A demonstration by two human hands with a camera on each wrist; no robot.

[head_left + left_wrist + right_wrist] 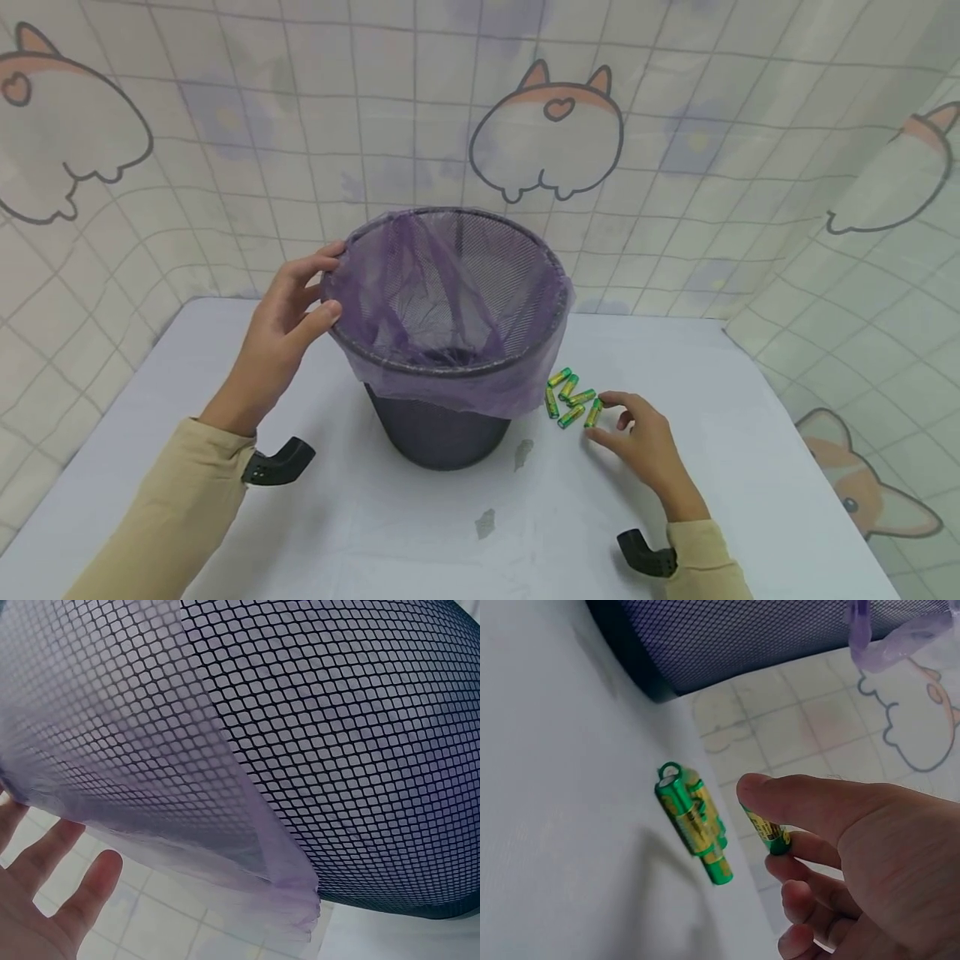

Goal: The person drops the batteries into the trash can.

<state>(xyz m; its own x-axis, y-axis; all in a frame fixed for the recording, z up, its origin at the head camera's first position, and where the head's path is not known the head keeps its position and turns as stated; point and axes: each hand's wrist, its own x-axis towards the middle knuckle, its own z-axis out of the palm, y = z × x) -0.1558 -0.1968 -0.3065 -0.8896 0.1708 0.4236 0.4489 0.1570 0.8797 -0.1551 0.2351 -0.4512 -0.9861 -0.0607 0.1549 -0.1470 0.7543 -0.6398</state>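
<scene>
A black mesh wastebasket (442, 437) stands upright, lined with a thin purple plastic bag (525, 387) folded out over its rim. At the rim's left side, my left hand (288, 329) touches the lined edge with spread fingers; in the left wrist view, the thumb (97, 881) stands apart from the mesh. To the right of the wastebasket, my right hand (637, 437) pinches a small green-and-yellow battery (765, 829) between thumb and fingers. Several like batteries (572, 417) lie loosely grouped on the table just left of that hand.
The white-covered table (420, 542) shows two greyish patches (485, 523) in front of the wastebasket. Behind it hangs a checked curtain (337, 150) with cartoon corgis, which also runs along both sides. Each wrist bears a black mount (279, 463).
</scene>
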